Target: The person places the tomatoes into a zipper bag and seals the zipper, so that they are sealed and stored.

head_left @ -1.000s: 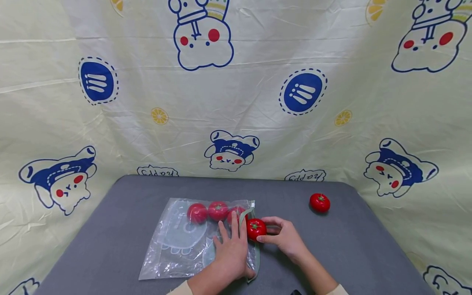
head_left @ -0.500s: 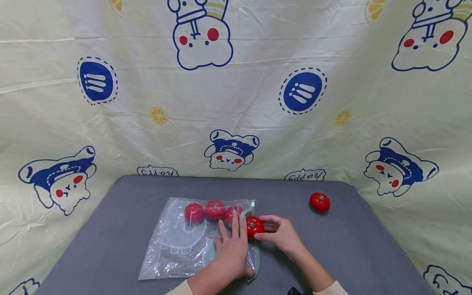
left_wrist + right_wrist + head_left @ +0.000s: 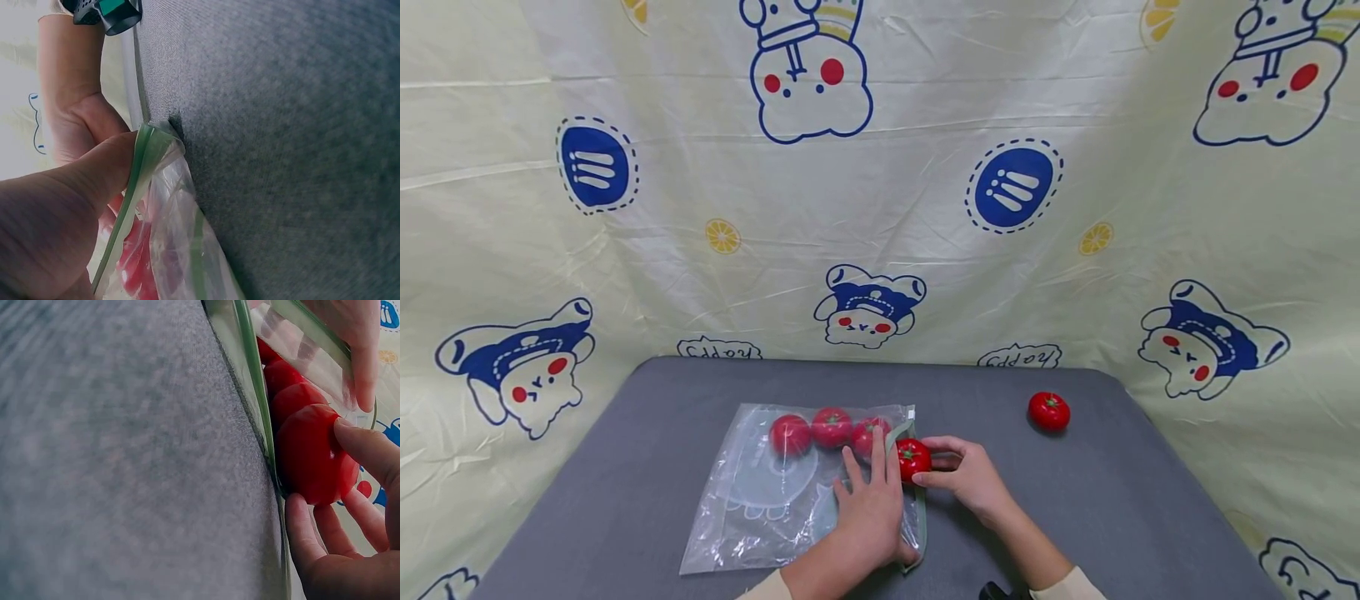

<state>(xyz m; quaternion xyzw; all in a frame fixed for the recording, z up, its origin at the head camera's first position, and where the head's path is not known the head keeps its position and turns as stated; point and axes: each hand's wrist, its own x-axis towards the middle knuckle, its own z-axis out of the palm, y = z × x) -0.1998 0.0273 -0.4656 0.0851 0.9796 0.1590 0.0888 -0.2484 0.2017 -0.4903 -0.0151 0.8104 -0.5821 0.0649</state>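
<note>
A clear zip bag (image 3: 715,542) with a green-edged mouth lies flat, its mouth toward the right. Three tomatoes (image 3: 790,436) sit in a row inside it along the far side. My left hand (image 3: 871,510) spreads over the bag beside the mouth, its fingers straight; in the left wrist view the thumb (image 3: 109,159) lies against the green edge. The right hand (image 3: 967,481) grips another red tomato (image 3: 312,455) between thumb and fingers, partly within the bag's mouth and close behind the others. Part of that tomato is hidden by the left fingers in the head view.
One loose tomato (image 3: 1048,412) rests at the far right of the grey table (image 3: 1075,500). A printed curtain (image 3: 925,208) hangs behind the table and at both sides. Something black (image 3: 996,592) shows near the right wrist at the lower edge.
The right hand has moved slightly left with its tomato, further into the bag's mouth. Inside the bag, the three tomatoes have shifted left. The left hand stays nearly still.
</note>
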